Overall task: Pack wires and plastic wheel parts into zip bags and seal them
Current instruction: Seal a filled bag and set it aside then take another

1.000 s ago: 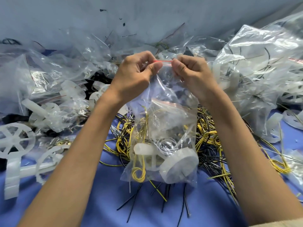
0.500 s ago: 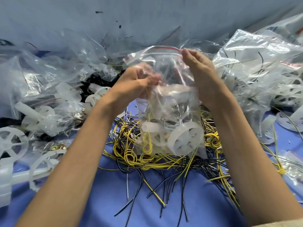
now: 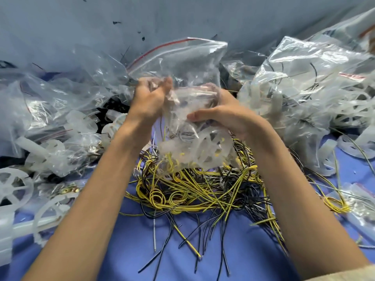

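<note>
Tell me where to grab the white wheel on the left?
Probably its rim, from above. The white spoked wheel lies flat, so its edge is hard to get under, but the gaps between its spokes are open: a finger goes through a gap, the thumb outside the rim.

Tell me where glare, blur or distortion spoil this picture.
Head view: white glare streaks the bag pile at right. Head view: the held bag and the left hand are motion-smeared. Head view: the loose wires are sharp, with wide-angle stretch at the edges.
</note>
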